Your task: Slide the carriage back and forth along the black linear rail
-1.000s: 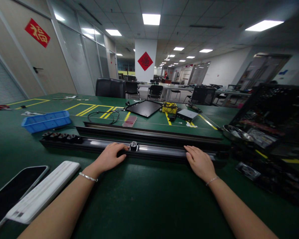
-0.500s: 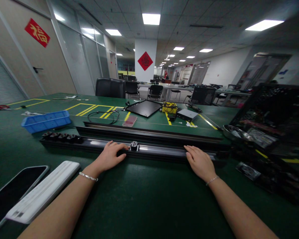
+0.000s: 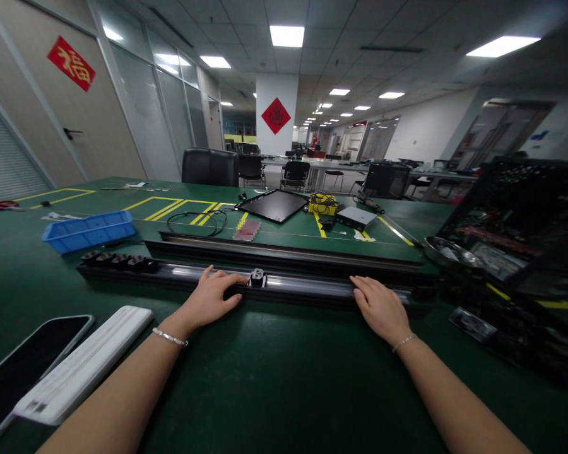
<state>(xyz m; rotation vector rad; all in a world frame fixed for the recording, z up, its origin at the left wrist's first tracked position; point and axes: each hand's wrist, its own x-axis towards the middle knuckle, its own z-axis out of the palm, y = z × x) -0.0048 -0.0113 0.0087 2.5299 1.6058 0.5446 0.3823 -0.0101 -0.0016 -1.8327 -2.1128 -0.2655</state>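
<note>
A long black metal rail (image 3: 307, 287) lies across the green table in front of me. My left hand (image 3: 211, 296) rests on its near edge, fingers stretched toward a small black clip (image 3: 256, 277) seated in the rail's groove, fingertips touching or nearly touching it. My right hand (image 3: 380, 307) lies flat and open on the rail further right. Several more black clips (image 3: 116, 259) sit in a row at the rail's left end. A second black rail (image 3: 284, 252) lies just behind the first.
A blue plastic bin (image 3: 89, 230) stands at the left. A white bar (image 3: 82, 362) and a phone (image 3: 21, 369) lie at the near left. Dark trays with parts (image 3: 511, 233) crowd the right. A black panel (image 3: 274, 205), cable loop (image 3: 196, 222) and yellow box (image 3: 322, 205) lie further back.
The small clip has slid slightly to the right along the rail with my left fingertips behind it. My right hand has stayed in place.
</note>
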